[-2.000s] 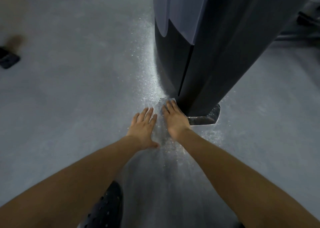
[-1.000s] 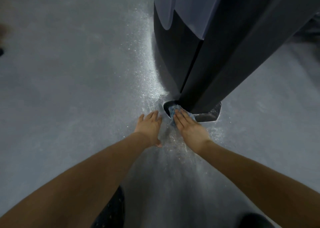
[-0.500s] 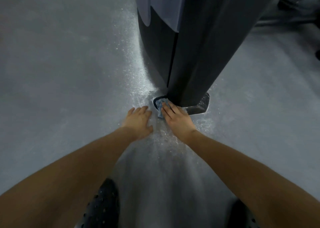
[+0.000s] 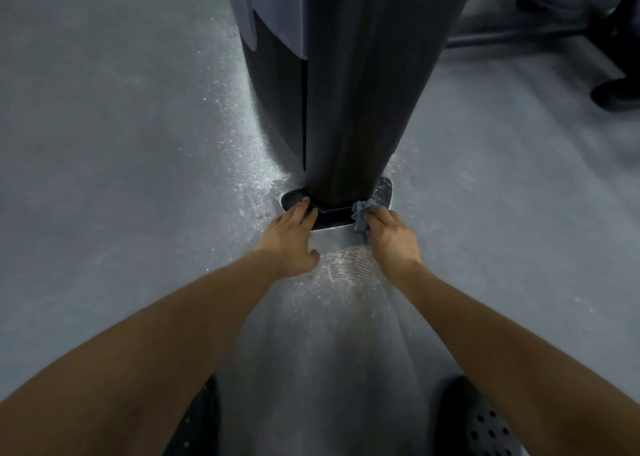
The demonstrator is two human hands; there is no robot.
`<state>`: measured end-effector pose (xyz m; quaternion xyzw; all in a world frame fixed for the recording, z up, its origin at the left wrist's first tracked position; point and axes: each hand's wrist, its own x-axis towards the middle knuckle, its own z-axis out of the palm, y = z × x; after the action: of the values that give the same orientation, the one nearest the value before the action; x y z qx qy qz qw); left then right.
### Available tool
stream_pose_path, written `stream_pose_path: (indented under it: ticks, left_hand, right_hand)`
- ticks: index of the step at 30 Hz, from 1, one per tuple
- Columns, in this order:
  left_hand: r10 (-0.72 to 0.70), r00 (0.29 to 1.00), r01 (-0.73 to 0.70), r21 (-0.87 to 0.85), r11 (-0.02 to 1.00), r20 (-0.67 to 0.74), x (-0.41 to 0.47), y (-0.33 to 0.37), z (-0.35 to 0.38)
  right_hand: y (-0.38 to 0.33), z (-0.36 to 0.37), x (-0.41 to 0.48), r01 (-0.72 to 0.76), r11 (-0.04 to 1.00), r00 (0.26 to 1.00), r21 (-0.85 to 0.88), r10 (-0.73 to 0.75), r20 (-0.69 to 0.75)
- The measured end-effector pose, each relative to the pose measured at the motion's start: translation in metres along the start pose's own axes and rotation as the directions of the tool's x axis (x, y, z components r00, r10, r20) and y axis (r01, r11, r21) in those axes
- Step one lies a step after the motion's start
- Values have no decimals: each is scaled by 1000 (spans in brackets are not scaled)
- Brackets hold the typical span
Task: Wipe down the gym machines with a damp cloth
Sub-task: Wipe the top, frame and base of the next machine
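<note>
A tall dark gym machine column [image 4: 349,85] rises from a flat black foot plate [image 4: 332,215] on the grey floor. My right hand [image 4: 389,235] presses a small blue cloth [image 4: 362,215] against the right side of the foot plate, fingers laid over it. Only a crumpled corner of the cloth shows past the fingers. My left hand [image 4: 292,239] rests flat with straight fingers on the left end of the foot plate, thumb spread on the floor.
The grey rubber floor [image 4: 121,161] shows a speckled wet sheen around the base. Black frame bars and a foot of another machine [image 4: 588,29] stand at the upper right. My dark perforated shoes [image 4: 485,424] sit at the bottom edge.
My right hand has slid the cloth from the left end of the foot plate to its right side. My left hand has moved forward from the floor onto the plate's left end.
</note>
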<state>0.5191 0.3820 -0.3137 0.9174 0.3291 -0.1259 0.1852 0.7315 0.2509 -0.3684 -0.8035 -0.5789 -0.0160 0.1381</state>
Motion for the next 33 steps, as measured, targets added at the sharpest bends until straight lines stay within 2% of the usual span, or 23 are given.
stream_pose_path:
  ticks: [4, 7, 9, 13, 17, 24, 26, 28, 30, 33]
  left_hand:
    - [-30, 1000, 30, -7, 1000, -9, 0, 9, -2]
    - [-42, 999, 42, -23, 999, -12, 0, 11, 0]
    - [-49, 999, 49, -22, 999, -13, 1, 11, 2]
    - [-66, 998, 65, -14, 998, -19, 2, 12, 4]
    - [-70, 997, 70, -23, 997, -14, 4, 12, 1]
    - [-57, 997, 56, 6, 998, 54, 7, 16, -3]
    - [-50, 996, 47, 33, 998, 80, 9, 16, -5]
    - [-44, 994, 39, 49, 998, 96, 10, 15, -7]
    - [-37, 993, 30, 60, 998, 116, 11, 15, -7]
    - [-36, 991, 25, 80, 996, 129, 11, 13, -7]
  right_hand:
    - [-47, 7, 6, -230, 953, 960, 198, 256, -116]
    - [-71, 11, 9, -284, 926, 942, 248, 317, -107]
    - [-76, 14, 9, -221, 946, 965, 236, 246, -85]
    - [-61, 13, 12, 7, 980, 999, 200, 1, -40]
    - [-32, 7, 17, -4, 980, 999, 198, 14, -49]
    - [-43, 9, 9, -224, 919, 955, 325, 273, -113]
    - [-44, 9, 10, -342, 843, 903, 416, 417, -104]
    - [-40, 5, 15, -480, 729, 811, 488, 581, -70]
    - [-36, 2, 22, -588, 643, 724, 492, 689, -36]
    - [-48, 3, 27, -606, 663, 728, 439, 685, -30]
